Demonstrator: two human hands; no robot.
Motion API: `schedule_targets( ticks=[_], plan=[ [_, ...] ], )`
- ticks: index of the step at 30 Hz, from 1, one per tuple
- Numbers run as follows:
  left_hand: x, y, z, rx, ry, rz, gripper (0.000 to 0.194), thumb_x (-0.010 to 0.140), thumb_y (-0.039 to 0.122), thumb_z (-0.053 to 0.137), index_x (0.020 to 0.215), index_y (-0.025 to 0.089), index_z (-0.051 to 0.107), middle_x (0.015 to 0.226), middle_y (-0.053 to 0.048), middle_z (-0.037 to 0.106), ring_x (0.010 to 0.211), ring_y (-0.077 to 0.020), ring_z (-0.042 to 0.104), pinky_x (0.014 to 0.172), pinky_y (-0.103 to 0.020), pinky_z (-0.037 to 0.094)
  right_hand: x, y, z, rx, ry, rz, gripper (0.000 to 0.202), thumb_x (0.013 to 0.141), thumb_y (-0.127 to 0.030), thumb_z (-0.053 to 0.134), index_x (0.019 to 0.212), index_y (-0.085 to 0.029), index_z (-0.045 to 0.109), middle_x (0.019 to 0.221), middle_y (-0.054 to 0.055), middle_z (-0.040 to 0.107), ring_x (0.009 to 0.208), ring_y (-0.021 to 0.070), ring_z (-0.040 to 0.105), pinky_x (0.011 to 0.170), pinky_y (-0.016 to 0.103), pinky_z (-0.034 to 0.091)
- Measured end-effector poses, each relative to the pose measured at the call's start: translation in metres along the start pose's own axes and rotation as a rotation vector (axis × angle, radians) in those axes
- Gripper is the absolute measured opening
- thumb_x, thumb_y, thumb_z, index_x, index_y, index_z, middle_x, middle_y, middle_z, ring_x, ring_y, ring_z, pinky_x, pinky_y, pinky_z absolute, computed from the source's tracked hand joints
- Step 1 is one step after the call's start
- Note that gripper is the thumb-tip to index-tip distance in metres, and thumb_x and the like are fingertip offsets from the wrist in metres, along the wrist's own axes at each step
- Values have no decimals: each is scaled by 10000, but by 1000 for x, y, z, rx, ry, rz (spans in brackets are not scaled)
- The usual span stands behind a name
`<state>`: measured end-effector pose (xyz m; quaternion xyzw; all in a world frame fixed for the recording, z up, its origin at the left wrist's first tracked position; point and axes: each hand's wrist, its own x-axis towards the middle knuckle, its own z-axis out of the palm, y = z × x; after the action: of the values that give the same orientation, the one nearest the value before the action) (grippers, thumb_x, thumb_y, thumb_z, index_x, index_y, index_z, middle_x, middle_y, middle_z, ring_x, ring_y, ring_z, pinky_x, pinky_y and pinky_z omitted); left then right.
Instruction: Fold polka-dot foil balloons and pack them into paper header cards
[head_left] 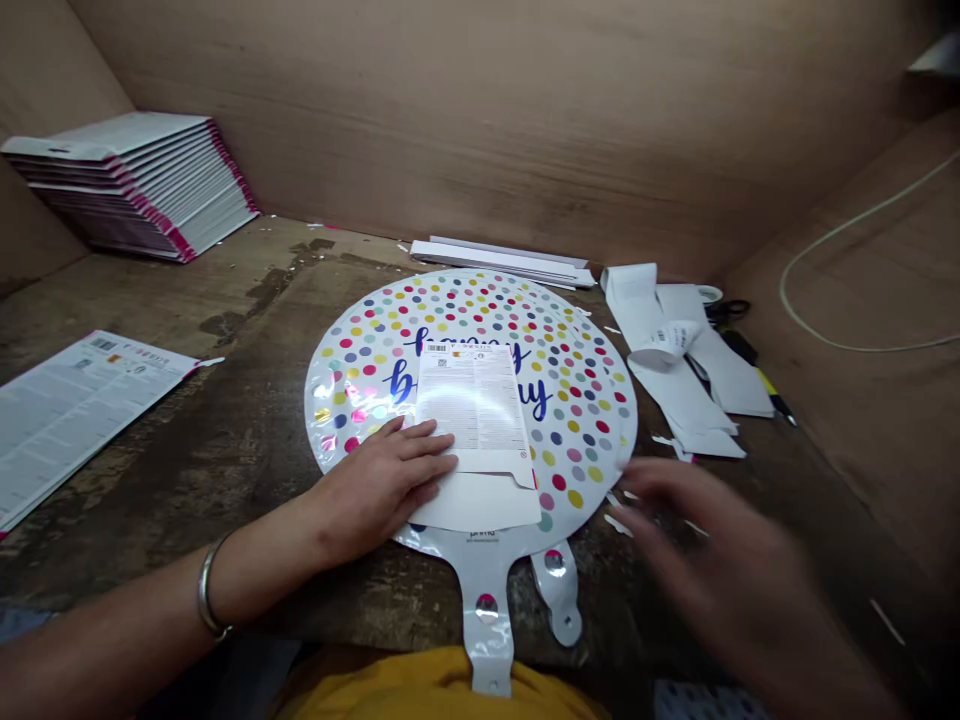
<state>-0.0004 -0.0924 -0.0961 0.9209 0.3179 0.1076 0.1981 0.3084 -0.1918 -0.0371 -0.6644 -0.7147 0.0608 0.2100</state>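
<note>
A round foil balloon, flat and white with colourful dots and blue birthday lettering, lies in front of me on top of at least one more, whose tail shows below. On it rests a white printed cardboard sleeve with its bottom flap folded out. My left hand lies flat on the sleeve's lower left part, fingers stretched out. Just off the balloon's right edge is my right hand, smeared by motion; whether its fingers hold anything does not show.
A stack of printed sleeves stands at the back left, with more sleeves lying at the left. White strips lie along the back wall. At the right are curled label paper, black-handled scissors and a yellow-black cutter.
</note>
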Motion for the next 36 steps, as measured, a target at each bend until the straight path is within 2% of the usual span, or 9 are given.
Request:
schedule_targets(
  ticks=[2, 5, 12, 15, 19, 24, 28, 32, 36],
  plan=[
    [1, 1, 2, 2, -15, 33, 524, 846, 496, 539, 1314, 274, 459, 1394, -46, 459, 1324, -278, 345, 1079, -542, 234, 18, -30, 32, 9, -183, -250, 486, 784, -290, 637, 1237, -216, 480, 1355, 122, 471, 1226, 282, 455, 979, 474, 439],
    [0, -1, 2, 6, -7, 40, 739, 709, 649, 607, 1302, 232, 467, 1378, -85, 474, 1311, -307, 358, 1077, -544, 242, 35, -49, 63, 23, -279, -386, 563, 733, -329, 696, 1225, -157, 486, 1357, 142, 472, 1278, 294, 395, 1047, 481, 379],
    [-3, 14, 8, 71, 104, 110, 422, 829, 371, 597, 1194, 163, 546, 1256, -127, 551, 1217, -279, 459, 1016, -462, 370, 33, -44, 69, -59, -205, -507, 243, 885, -260, 498, 1066, -125, 587, 1255, 145, 572, 1234, 282, 461, 1025, 462, 407],
    [-2, 27, 11, 90, 116, 104, 226, 911, 217, 472, 1095, 155, 589, 1103, -115, 601, 1050, -228, 548, 875, -376, 475, 32, -51, 70, -41, -215, -461, 194, 854, -199, 518, 1023, -150, 601, 1256, 112, 578, 1226, 280, 469, 1031, 469, 395],
    [1, 33, 9, 39, 128, 23, 198, 907, 145, 443, 975, 166, 627, 944, -82, 617, 900, -203, 560, 779, -342, 484, 35, -57, 71, 33, -226, -365, 218, 796, -86, 523, 960, -184, 628, 1233, 93, 586, 1189, 266, 489, 1012, 470, 394],
    [7, 31, 0, -75, 145, -243, 162, 901, 224, 468, 847, 181, 615, 785, -42, 618, 778, -189, 575, 691, -315, 465, 44, -55, 72, 122, -189, -173, 152, 858, -229, 531, 734, -194, 611, 950, 76, 610, 930, 216, 544, 811, 377, 466],
    [12, 30, -5, -46, 107, -427, 143, 853, 265, 551, 969, 182, 558, 864, -43, 614, 796, -218, 591, 688, -346, 468, 51, -53, 76, -54, -142, 21, 207, 797, -370, 614, 821, -170, 567, 877, 86, 552, 844, 239, 526, 729, 376, 454],
    [16, 31, -5, 3, 130, -430, 201, 837, 197, 554, 1036, 178, 541, 1035, -80, 542, 913, -238, 558, 767, -375, 477, 55, -61, 79, -199, -97, 109, 465, 743, -496, 637, 999, -120, 540, 943, 136, 539, 889, 292, 519, 751, 414, 449],
    [16, 31, -2, -7, 191, -399, 209, 813, 184, 579, 1018, 179, 544, 1031, -80, 527, 987, -253, 516, 837, -412, 471, 57, -77, 81, -253, -106, 159, 448, 729, -509, 642, 929, -117, 561, 914, 159, 543, 896, 332, 524, 763, 447, 443]
  ],
)
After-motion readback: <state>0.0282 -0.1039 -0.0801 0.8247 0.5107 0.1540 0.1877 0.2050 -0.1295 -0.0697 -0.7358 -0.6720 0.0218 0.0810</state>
